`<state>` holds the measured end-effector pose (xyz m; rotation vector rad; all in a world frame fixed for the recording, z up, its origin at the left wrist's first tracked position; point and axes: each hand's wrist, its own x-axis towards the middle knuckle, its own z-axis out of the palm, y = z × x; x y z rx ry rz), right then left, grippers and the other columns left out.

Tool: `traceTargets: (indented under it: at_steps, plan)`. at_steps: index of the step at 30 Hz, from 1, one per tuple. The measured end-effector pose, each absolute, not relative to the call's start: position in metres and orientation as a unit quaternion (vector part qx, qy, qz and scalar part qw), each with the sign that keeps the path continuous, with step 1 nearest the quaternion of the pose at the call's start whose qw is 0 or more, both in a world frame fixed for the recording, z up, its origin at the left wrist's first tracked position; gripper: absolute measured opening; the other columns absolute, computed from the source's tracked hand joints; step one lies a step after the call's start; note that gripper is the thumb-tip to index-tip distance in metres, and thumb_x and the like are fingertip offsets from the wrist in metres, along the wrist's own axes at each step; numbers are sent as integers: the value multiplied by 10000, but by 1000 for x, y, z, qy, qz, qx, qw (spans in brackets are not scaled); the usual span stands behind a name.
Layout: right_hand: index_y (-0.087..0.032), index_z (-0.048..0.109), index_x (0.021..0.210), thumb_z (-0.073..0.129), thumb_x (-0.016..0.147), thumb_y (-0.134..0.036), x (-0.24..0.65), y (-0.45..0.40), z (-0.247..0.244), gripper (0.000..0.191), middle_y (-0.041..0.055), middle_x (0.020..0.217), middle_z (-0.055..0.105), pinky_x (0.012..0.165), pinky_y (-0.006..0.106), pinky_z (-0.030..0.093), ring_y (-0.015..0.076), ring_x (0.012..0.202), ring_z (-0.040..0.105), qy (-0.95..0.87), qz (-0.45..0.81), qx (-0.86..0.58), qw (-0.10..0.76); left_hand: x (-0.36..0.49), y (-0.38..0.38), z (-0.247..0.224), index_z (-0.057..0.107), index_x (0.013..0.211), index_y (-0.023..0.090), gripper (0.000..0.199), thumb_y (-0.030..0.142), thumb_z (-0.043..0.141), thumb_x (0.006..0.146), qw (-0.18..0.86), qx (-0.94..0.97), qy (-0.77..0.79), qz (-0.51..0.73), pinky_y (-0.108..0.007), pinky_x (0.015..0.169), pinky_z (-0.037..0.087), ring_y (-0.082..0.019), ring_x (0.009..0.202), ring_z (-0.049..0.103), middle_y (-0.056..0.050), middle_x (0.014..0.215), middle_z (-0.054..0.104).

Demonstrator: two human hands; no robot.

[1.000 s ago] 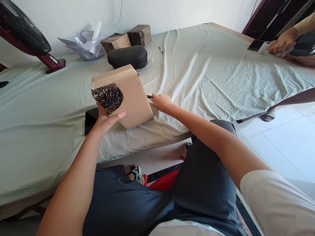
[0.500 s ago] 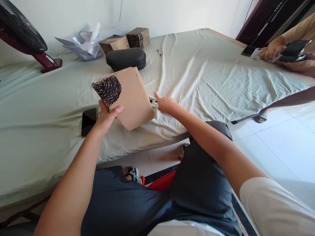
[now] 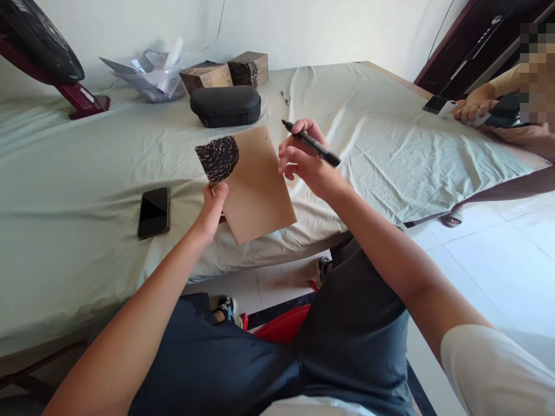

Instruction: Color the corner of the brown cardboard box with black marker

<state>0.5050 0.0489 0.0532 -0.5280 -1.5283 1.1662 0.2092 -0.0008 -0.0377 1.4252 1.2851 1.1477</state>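
Note:
My left hand (image 3: 213,209) grips the left edge of a brown cardboard box (image 3: 262,190), its thumb on the top face and the other fingers hidden beneath. Dense black scribble (image 3: 219,159) covers the box's upper left corner. Above the box's right edge, my right hand (image 3: 310,153) holds a black marker (image 3: 312,143) between its fingers. The marker lies slantwise, one end toward the upper left and clear of the cardboard. Just beyond the box sits a black zip case (image 3: 225,106).
A phone (image 3: 154,212) lies left of the box on the cloth-covered table (image 3: 87,231). Behind stand scribbled boxes (image 3: 249,69), a clear basket (image 3: 160,86), a pen (image 3: 284,97) and a fan (image 3: 39,49). At far right, another person's hands (image 3: 477,107) hold a dark object.
My right hand has picked up the black marker from beside the box and raised it. The box, in my left hand, has shifted right and away from the phone.

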Motion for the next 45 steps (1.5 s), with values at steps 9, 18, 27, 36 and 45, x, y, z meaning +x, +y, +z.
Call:
traceTargets:
  at_steps: [9, 18, 27, 36, 45]
  plan:
    - [-235, 606, 1386, 532, 1130, -589, 466, 11, 26, 443, -56, 751, 554, 732, 405, 562, 202, 658, 599, -766, 281, -246, 523, 245, -16, -18, 368, 1758, 334, 1131, 618, 956, 834, 504, 550, 495, 446, -656, 1342, 530, -449, 1662, 543, -121, 1717, 639]
    - [-249, 666, 1086, 482, 1033, -353, 452, 17, 16, 218, 33, 878, 748, 818, 444, 532, 232, 760, 650, -821, 55, -215, 526, 246, -18, -12, 438, 1693, 255, 1087, 601, 985, 819, 494, 567, 493, 438, -691, 1254, 563, -510, 1610, 559, -194, 1698, 629]
    - [-239, 586, 1119, 459, 1095, -323, 451, 15, 16, 154, 11, 897, 746, 829, 422, 488, 208, 746, 637, -841, 34, -182, 509, 239, -13, -23, 481, 1670, 321, 1046, 608, 1019, 820, 494, 572, 484, 442, -721, 1244, 550, -509, 1572, 607, -156, 1552, 721]
    - [-235, 579, 1132, 404, 1129, -361, 450, 15, 13, 216, 18, 913, 760, 837, 421, 478, 208, 773, 679, -850, 4, -199, 488, 235, -12, -29, 432, 1733, 303, 1073, 645, 971, 870, 487, 593, 481, 424, -743, 1267, 528, -519, 1591, 581, -184, 1652, 655]
    - [-209, 640, 1249, 322, 1215, -425, 455, 16, 16, 386, 57, 1099, 817, 1021, 438, 566, 199, 954, 763, -895, 67, -159, 412, 240, -13, -27, 324, 1783, 250, 1223, 779, 915, 853, 495, 606, 442, 439, -721, 1269, 560, -513, 1639, 538, -216, 1813, 534]
